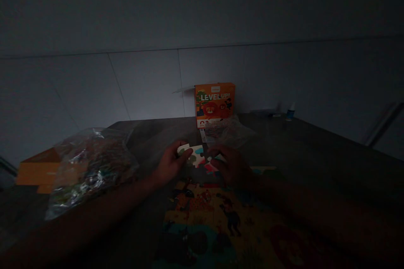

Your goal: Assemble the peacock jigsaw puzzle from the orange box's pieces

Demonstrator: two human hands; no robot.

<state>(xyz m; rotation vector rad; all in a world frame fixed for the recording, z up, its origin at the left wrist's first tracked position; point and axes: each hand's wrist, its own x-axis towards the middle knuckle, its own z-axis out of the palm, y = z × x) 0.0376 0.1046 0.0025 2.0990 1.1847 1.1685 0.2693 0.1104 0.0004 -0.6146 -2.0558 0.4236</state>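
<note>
My left hand [172,162] pinches a pale jigsaw puzzle piece [197,157] with green and blue patches, thumb on top. Facing it, my right hand [232,164] grips another puzzle piece [212,166] showing red and white. The two pieces are close together; in the dim light I cannot tell whether they interlock. Below both hands lies a partly assembled jigsaw puzzle [205,218] with animals on yellow ground and blue water. My right forearm covers part of its right side.
An orange puzzle box [215,103] marked "LEVEL UP!" stands at the back, a clear plastic bag [230,129] before it. At left, a larger bag of pieces [94,168] lies against an orange carton [38,170]. A small bottle [291,111] stands back right.
</note>
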